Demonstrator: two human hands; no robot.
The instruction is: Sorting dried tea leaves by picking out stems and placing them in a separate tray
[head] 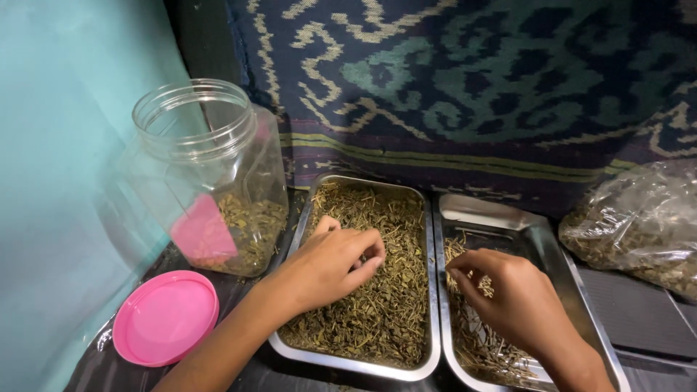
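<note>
At centre frame, the left hand [335, 263] rests with fingers curled, pinching into dry, stringy olive-green herb filling a shiny rectangular steel tray [431, 290]. Just right, the right hand [508, 294] pinches thin twigs over a second steel tray [541, 236], sparsely covered. At upper left stands a clear ribbed plastic jar [210, 174], part filled; its smooth round pink lid [165, 316] lies below.

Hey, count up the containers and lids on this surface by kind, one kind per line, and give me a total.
Steel trays: 2, the left tray full of dried herb under the left hand, the right tray partly filled under the right hand
Clear plastic jars: 1
Pink lids: 1
Clear plastic bags: 1
Total: 5
</note>
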